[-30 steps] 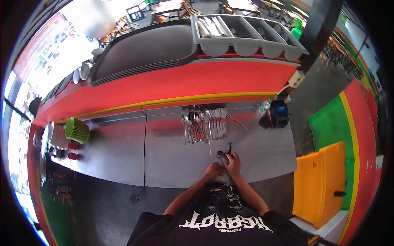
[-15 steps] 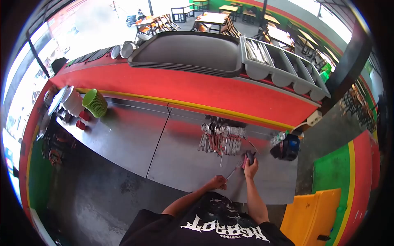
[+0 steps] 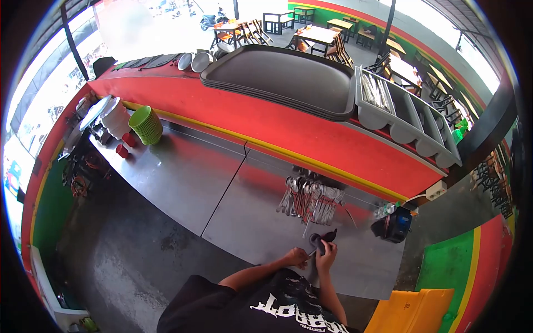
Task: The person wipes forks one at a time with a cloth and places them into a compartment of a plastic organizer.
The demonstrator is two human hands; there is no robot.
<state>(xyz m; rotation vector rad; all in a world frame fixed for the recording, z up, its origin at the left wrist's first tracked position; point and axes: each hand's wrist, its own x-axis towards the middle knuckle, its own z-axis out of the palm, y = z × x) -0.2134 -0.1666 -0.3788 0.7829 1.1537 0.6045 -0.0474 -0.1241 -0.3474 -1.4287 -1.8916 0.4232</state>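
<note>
My right hand (image 3: 326, 258) is closed around a dark cloth (image 3: 320, 243), bunched up with a loose end sticking out at the far side. Close beside it, my left hand (image 3: 297, 258) is curled around the near end of a fork, whose thin metal shaft (image 3: 311, 253) runs to the cloth. The cloth and my right hand hide the fork's far end. Just beyond both hands, a pile of spoons and forks (image 3: 312, 201) lies in a row on the metal counter (image 3: 244, 205).
A blue-and-black object (image 3: 393, 225) sits at the counter's right. Green bowls (image 3: 145, 125), white dishes (image 3: 114, 117) and red cups (image 3: 122, 150) stand far left. Above, a red ledge (image 3: 266, 119) carries stacked trays (image 3: 277, 77) and a grey cutlery holder (image 3: 408, 114). A yellow bin (image 3: 411, 312) is at right.
My right hand has moved left and nearer with the cloth, toward my left hand. The fork's tines, visible before, are now covered. The view has also shifted.
</note>
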